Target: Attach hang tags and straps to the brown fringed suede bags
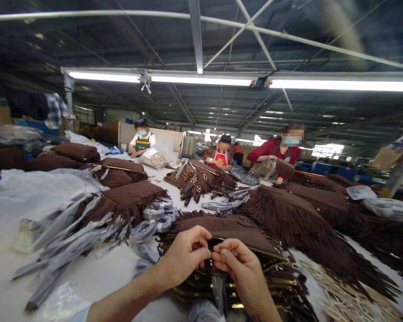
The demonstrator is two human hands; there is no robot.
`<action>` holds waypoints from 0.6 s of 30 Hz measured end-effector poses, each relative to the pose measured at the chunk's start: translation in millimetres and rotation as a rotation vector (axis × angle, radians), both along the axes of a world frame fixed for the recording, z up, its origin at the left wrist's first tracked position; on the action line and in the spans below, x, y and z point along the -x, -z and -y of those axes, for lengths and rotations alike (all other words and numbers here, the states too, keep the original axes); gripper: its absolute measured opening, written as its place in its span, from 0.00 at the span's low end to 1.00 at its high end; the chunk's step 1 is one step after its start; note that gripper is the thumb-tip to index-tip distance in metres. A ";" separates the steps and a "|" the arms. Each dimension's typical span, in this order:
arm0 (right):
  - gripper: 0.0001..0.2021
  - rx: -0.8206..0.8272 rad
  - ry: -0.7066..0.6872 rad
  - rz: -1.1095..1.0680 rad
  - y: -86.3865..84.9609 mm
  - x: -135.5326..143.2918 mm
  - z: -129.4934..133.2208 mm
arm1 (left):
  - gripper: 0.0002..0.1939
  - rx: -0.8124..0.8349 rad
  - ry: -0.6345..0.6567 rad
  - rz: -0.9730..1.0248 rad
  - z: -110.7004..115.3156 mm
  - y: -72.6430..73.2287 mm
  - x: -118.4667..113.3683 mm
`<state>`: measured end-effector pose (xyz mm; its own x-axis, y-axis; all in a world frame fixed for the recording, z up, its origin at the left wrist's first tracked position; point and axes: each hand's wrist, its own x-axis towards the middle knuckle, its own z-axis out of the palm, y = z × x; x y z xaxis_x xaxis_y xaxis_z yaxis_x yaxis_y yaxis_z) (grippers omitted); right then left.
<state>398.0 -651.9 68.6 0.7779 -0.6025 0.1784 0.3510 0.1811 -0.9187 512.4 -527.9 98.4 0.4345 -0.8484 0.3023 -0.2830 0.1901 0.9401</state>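
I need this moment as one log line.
left hand: at edge of brown bag; right hand: close beside left hand; grip: unclear

Nothing can be read with certainty: blurred pale lettering [143, 148] is borne by a green fabric apron [141, 142] towards eleven o'clock from the camera, blurred yellow print [222, 158] by a red cloth apron [219, 161] near twelve.

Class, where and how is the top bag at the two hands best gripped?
Probably pinch the bag by its gold-trimmed edge, coming from the wearer's side: that firm-looking edge faces the wearer, while loose fringe shows along the far side.
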 end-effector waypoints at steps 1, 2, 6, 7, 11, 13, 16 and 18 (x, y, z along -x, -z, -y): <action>0.16 0.021 -0.002 -0.002 0.0 0.2 0.5 | 0.10 -0.005 -0.003 -0.008 0.6 0.0 0.0; 0.15 0.037 0.000 -0.001 0.1 0.5 1.2 | 0.07 -0.008 -0.002 -0.028 1.3 -0.3 -0.1; 0.14 0.093 0.017 0.020 0.7 2.6 4.3 | 0.06 0.007 -0.028 -0.190 4.3 -4.3 -2.2; 0.14 0.114 0.019 0.016 0.6 3.0 4.5 | 0.07 0.011 -0.041 -0.223 4.9 -5.3 -2.6; 0.15 0.205 0.051 -0.021 -2.3 2.0 -0.5 | 0.09 0.010 -0.046 -0.279 6.2 -6.3 -2.8; 0.16 0.235 0.072 -0.028 -4.5 0.6 -5.4 | 0.09 0.014 -0.037 -0.284 6.6 -5.0 -2.5; 0.16 0.258 0.094 -0.011 -7.3 -0.7 -11.0 | 0.08 0.023 -0.037 -0.271 7.5 -3.1 -2.5; 0.16 0.270 0.094 -0.011 -9.0 -0.6 -12.2 | 0.08 0.018 -0.040 -0.254 8.0 -2.6 -2.7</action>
<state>398.6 -639.6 77.6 0.7234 -0.6041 0.3342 0.3441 -0.1041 -0.9331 515.1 -535.9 101.0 0.5315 -0.8246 0.1940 -0.0453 0.2011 0.9785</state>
